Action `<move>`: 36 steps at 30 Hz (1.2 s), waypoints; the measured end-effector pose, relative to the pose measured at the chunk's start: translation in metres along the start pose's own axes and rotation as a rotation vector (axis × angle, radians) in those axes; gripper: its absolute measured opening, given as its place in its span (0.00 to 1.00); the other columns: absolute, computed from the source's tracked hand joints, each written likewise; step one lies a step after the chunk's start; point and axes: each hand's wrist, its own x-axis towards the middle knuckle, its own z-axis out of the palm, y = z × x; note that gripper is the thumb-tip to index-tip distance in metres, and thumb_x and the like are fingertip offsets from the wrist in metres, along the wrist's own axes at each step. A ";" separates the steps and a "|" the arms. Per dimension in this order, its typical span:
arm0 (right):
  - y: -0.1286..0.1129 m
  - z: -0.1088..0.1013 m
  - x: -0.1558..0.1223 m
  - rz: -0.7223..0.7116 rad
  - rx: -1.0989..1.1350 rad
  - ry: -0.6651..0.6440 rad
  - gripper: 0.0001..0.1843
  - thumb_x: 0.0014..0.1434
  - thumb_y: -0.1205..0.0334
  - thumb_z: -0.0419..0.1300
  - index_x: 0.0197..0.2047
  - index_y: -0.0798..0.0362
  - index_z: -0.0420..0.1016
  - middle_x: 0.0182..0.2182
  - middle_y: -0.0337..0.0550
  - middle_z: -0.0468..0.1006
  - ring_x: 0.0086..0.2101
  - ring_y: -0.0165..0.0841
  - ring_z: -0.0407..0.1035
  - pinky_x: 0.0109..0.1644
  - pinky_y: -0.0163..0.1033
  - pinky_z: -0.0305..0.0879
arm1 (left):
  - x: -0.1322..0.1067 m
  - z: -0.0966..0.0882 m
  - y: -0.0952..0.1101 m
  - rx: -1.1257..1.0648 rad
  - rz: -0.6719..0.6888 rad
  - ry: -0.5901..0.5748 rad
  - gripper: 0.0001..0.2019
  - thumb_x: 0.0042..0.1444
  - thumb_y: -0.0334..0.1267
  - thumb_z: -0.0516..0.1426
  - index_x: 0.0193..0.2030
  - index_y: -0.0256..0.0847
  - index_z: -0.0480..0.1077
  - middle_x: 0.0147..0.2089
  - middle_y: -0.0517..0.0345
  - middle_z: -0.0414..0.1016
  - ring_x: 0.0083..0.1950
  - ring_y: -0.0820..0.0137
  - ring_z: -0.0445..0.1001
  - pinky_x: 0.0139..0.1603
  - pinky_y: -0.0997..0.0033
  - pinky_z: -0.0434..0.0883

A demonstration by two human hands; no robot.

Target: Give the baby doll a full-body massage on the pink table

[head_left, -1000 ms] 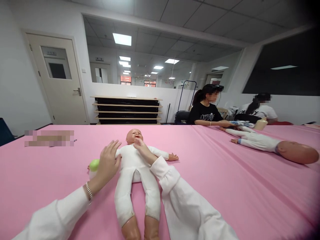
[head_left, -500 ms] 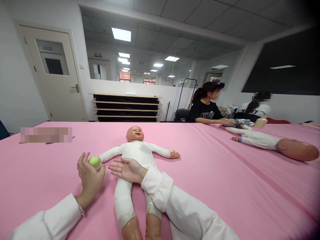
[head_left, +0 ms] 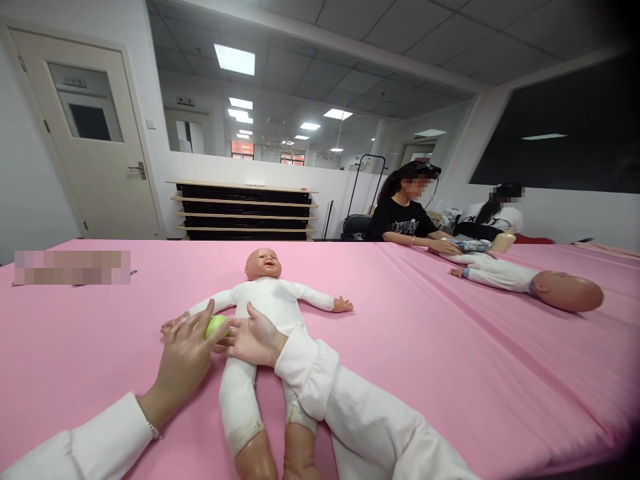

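Note:
A small object with a rounded light-green end point(head_left: 217, 327) is gripped in my left hand point(head_left: 186, 350); my fingers hide the rest of it, so its kind is unclear. Palm up, my right hand point(head_left: 255, 340) has its fingers stretched out and thumb raised. Its fingertips meet or overlap the left fingers beside the green end; whether they touch the object I cannot tell. Below both hands a baby doll point(head_left: 273, 299) in a white body suit lies on its back, arms spread and head away from me.
Pink cloth point(head_left: 425, 373) covers the wide table. To the right lies a second doll point(head_left: 510, 275), near a person in a black shirt point(head_left: 405, 217); another person point(head_left: 493, 210) sits farther back. A blurred-out patch point(head_left: 73, 268) is at the left. Stacked boards point(head_left: 245, 208) stand behind.
My left hand has moved right with the green-ended object, up to my right fingers. My right thumb has lifted. The view has shifted slightly.

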 end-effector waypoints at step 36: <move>0.010 0.034 -0.021 0.089 -0.231 -0.231 0.43 0.59 0.36 0.28 0.49 0.62 0.68 0.49 0.57 0.67 0.49 0.36 0.64 0.56 0.42 0.53 | 0.001 -0.021 0.025 -0.164 0.319 0.093 0.30 0.57 0.42 0.47 0.65 0.37 0.45 0.61 0.46 0.58 0.65 0.61 0.50 0.65 0.53 0.40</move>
